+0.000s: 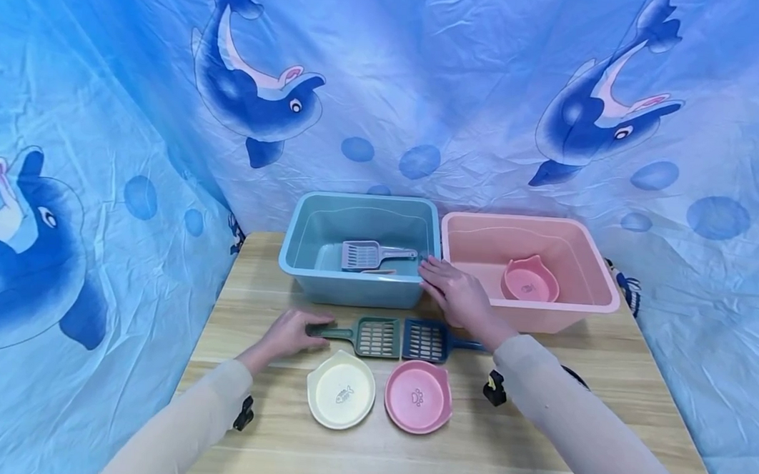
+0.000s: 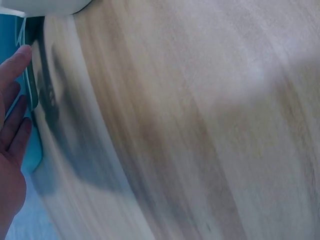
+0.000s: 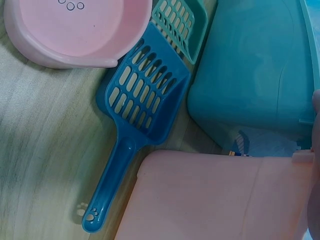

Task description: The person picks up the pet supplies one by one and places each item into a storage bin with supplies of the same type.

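Observation:
My left hand (image 1: 293,331) is at the handle end of a green slotted litter scoop (image 1: 377,337), thumb and fingers spread around it; in the left wrist view the fingers (image 2: 17,117) look loose beside the handle. A dark blue litter scoop (image 3: 145,90) lies head to head with the green one. Over the neighbouring rims of a blue bin (image 1: 357,291) and a pink bin (image 1: 545,319), my right hand (image 1: 457,291) reaches with its fingers extended. Inside the blue bin rests a lilac scoop (image 1: 361,255). The pink bin holds a pink cat-eared bowl (image 1: 532,279).
In front of the scoops stand a cream bowl (image 1: 342,391) with a fish mark and a pink bowl (image 1: 418,398) with a paw mark, side by side. Everything sits on a wood-grain table (image 1: 355,461). Blue dolphin-print cloth (image 1: 388,73) hangs behind and at both sides.

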### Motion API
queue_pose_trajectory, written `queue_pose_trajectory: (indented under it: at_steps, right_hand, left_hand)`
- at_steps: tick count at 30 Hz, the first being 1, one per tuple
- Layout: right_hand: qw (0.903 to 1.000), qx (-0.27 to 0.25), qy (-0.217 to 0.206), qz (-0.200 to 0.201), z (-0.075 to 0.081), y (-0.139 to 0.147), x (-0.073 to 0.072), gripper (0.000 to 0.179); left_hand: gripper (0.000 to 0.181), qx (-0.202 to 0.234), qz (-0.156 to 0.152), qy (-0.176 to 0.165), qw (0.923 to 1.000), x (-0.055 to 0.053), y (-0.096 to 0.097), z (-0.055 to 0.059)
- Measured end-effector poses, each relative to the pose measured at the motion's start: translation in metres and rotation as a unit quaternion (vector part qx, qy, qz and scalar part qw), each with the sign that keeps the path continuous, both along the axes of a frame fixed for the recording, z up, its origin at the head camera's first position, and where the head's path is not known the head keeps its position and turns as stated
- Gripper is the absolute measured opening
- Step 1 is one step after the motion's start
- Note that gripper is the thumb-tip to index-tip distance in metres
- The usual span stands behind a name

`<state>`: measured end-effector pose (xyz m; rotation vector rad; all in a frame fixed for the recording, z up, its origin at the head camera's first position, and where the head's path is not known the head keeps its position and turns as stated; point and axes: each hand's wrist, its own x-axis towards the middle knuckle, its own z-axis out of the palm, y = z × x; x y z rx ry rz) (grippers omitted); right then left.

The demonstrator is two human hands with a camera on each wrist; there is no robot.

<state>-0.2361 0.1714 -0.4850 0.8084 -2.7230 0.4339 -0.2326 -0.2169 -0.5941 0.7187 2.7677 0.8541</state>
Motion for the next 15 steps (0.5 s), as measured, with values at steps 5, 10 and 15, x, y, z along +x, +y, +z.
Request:
queue_pose_trajectory:
  at_steps: [5,10,15]
  right_hand:
    - [0.9999,0.011,0.001,-0.001,0.002,-0.001,0.001,0.042]
    - [0.9999,0.011,0.000,0.002,0.002,-0.001,0.001,0.042]
    - [0.9997,0.016,-0.016,-0.006,0.001,0.001,0.002,0.044]
  left_hand:
    - [0.052,-0.005,-0.027,0.033,0.9991,0.001,0.004,-0.006]
    - [0.048,-0.009,-0.050,0.061,0.9968,0.002,0.011,-0.010]
    - [0.044,-0.009,-0.053,0.068,0.9962,0.004,0.017,-0.014]
